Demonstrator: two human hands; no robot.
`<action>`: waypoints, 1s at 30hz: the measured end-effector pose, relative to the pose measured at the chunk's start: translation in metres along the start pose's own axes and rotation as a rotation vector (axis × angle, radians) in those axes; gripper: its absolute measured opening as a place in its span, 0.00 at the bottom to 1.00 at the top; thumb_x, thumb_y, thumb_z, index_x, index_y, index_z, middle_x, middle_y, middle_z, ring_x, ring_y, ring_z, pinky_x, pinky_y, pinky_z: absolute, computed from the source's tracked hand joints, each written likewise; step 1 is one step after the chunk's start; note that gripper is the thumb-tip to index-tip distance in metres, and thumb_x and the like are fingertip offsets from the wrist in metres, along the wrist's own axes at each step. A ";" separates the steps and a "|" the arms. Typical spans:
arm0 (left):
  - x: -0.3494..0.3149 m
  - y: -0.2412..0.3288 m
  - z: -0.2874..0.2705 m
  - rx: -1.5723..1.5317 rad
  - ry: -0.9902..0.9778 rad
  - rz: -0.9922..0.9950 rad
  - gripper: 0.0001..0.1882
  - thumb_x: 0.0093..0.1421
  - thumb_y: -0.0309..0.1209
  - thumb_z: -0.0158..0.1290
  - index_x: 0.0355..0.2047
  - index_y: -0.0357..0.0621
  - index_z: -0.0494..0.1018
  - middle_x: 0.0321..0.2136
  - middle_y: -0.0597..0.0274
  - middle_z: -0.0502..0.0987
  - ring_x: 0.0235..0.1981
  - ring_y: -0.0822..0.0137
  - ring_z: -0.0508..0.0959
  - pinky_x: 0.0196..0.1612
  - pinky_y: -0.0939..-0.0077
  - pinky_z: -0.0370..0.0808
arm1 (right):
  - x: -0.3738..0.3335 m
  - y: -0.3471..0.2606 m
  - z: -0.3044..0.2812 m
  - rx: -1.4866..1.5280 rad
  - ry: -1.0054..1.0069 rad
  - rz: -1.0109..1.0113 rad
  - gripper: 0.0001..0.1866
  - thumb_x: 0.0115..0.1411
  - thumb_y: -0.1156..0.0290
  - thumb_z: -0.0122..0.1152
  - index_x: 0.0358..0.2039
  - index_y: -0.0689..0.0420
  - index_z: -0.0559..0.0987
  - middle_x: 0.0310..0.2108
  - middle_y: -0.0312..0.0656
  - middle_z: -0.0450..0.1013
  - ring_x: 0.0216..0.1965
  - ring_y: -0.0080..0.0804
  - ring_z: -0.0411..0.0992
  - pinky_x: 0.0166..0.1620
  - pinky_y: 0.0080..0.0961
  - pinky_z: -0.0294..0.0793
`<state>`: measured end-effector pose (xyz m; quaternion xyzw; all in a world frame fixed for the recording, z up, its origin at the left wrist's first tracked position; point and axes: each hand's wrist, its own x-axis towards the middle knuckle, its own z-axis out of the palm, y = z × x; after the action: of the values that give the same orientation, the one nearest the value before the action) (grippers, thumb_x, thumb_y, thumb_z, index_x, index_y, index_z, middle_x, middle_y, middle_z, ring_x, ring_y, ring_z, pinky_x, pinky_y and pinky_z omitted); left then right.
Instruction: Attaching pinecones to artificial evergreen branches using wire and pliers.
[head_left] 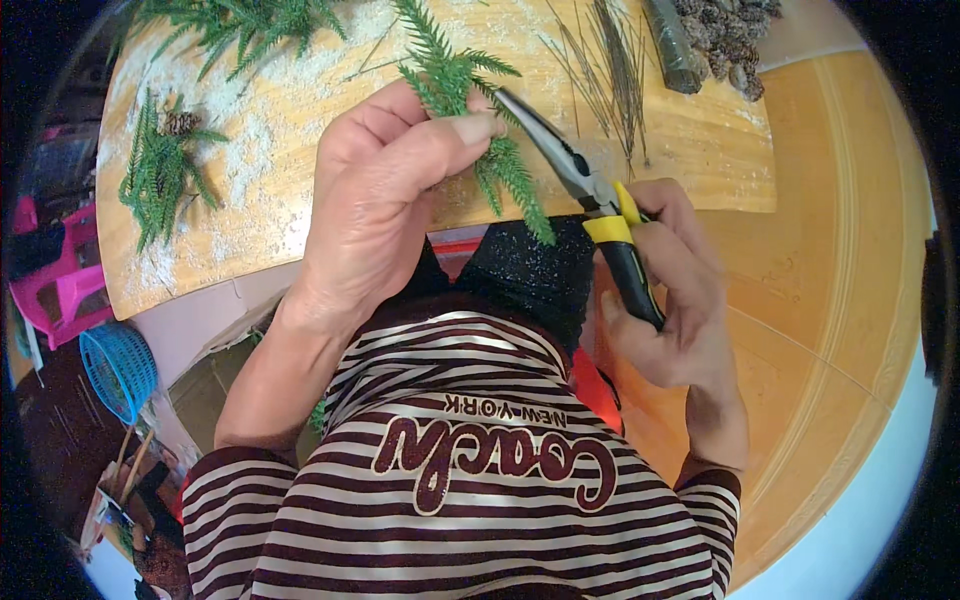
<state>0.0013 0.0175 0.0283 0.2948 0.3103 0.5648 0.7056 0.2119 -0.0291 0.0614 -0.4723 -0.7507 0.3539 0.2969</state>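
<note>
My left hand (385, 170) pinches a green artificial pine sprig (447, 80) between thumb and fingers, above the near edge of the table. Its needled tips stick out above and below the thumb. In my right hand (670, 285) is a pair of long-nose pliers (590, 185) with black and yellow handles. The metal jaws point up and left, and their tip lies beside my left thumb at the sprig. Whether the jaws grip anything there is too small to tell.
On the wooden table (280, 215), dusted with white flakes, lie a sprig bunch (160, 180) with a pine cone (179, 122), more green sprigs (240, 25), thin brown wires (615, 75) and piled pine cones (725, 40). A blue basket (118, 370) and pink plastic chair (65, 270) stand left.
</note>
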 end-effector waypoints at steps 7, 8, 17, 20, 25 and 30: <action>-0.002 0.000 -0.002 0.146 -0.014 -0.028 0.08 0.55 0.24 0.51 0.36 0.33 0.73 0.29 0.65 0.76 0.29 0.79 0.72 0.37 0.85 0.70 | -0.001 0.002 0.001 -0.004 -0.022 -0.039 0.11 0.40 0.79 0.49 0.29 0.65 0.73 0.35 0.49 0.65 0.36 0.38 0.65 0.40 0.22 0.63; -0.003 0.000 -0.002 0.147 -0.014 -0.028 0.08 0.55 0.24 0.51 0.36 0.33 0.73 0.29 0.65 0.76 0.29 0.79 0.72 0.37 0.85 0.70 | -0.002 0.002 0.002 -0.012 -0.015 -0.035 0.12 0.40 0.79 0.49 0.29 0.65 0.72 0.35 0.49 0.65 0.35 0.37 0.65 0.40 0.22 0.63; -0.003 0.001 0.001 0.163 -0.043 -0.052 0.07 0.55 0.24 0.52 0.34 0.34 0.73 0.24 0.66 0.73 0.20 0.79 0.68 0.24 0.87 0.64 | -0.004 0.002 -0.001 -0.095 0.003 -0.077 0.14 0.38 0.81 0.46 0.29 0.66 0.72 0.35 0.50 0.64 0.33 0.37 0.65 0.39 0.21 0.64; -0.003 0.001 0.003 0.168 -0.043 -0.046 0.06 0.55 0.24 0.52 0.33 0.34 0.73 0.23 0.67 0.72 0.19 0.80 0.66 0.22 0.87 0.61 | -0.006 0.002 -0.001 -0.110 0.000 -0.072 0.14 0.38 0.82 0.46 0.29 0.66 0.72 0.35 0.50 0.64 0.33 0.38 0.65 0.38 0.21 0.65; -0.004 0.003 0.004 0.187 -0.021 -0.080 0.06 0.55 0.23 0.52 0.32 0.34 0.73 0.22 0.68 0.72 0.17 0.80 0.64 0.20 0.87 0.59 | -0.007 0.002 -0.003 -0.264 -0.022 -0.079 0.13 0.37 0.82 0.48 0.29 0.67 0.72 0.35 0.52 0.64 0.33 0.43 0.66 0.38 0.24 0.66; -0.004 0.002 0.005 0.220 0.004 -0.076 0.05 0.54 0.23 0.52 0.31 0.35 0.73 0.22 0.68 0.71 0.16 0.80 0.63 0.20 0.88 0.58 | -0.004 0.009 -0.002 -0.425 0.027 -0.180 0.16 0.32 0.77 0.58 0.26 0.61 0.71 0.36 0.49 0.67 0.31 0.45 0.68 0.30 0.34 0.71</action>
<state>0.0034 0.0136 0.0330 0.3576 0.3827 0.5008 0.6891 0.2197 -0.0300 0.0550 -0.4599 -0.8435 0.1536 0.2311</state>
